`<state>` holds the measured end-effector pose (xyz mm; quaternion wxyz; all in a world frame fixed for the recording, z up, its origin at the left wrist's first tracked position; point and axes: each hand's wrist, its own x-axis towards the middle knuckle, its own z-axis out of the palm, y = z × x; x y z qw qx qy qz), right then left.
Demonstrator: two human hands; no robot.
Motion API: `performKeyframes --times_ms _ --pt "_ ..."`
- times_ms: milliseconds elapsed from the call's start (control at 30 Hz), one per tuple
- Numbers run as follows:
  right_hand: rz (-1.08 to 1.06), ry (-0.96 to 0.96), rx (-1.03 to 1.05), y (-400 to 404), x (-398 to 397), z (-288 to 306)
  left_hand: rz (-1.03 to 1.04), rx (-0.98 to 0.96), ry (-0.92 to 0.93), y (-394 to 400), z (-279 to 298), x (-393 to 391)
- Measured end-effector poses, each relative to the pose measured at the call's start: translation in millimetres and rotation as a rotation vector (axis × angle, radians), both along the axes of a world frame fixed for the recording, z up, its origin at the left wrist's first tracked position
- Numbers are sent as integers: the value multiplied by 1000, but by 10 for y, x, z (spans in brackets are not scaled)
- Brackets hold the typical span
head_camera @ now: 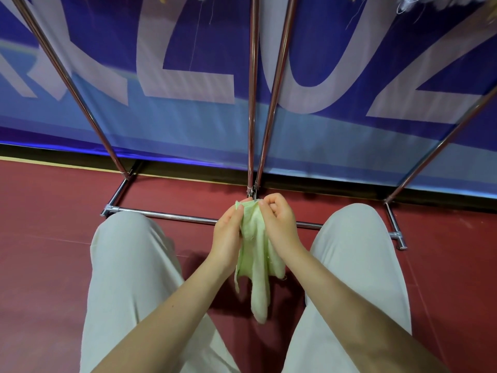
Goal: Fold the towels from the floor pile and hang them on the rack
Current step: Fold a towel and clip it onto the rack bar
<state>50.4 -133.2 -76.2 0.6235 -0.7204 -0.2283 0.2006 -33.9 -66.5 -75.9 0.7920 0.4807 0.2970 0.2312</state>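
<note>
Left hand (227, 232) and right hand (278, 222) pinch top edge of green towel (255, 265); rest hangs limp, likely finding corners before fold. Rack (251, 103) just ahead.

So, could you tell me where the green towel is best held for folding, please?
Probably along its top edge, from either side: the left hand and right hand pinch the green towel there, and the rest hangs bunched below.

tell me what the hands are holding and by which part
Both hands hold one light green towel by its top edge: the left hand and right hand pinch it side by side with their fingers, and the rest hangs bunched between the knees.
</note>
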Motion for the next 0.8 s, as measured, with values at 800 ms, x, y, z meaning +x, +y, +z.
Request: performKeyframes --times_ms 800 --pt "180 156 -52 25 33 -78 126 261 163 156 -79 0"
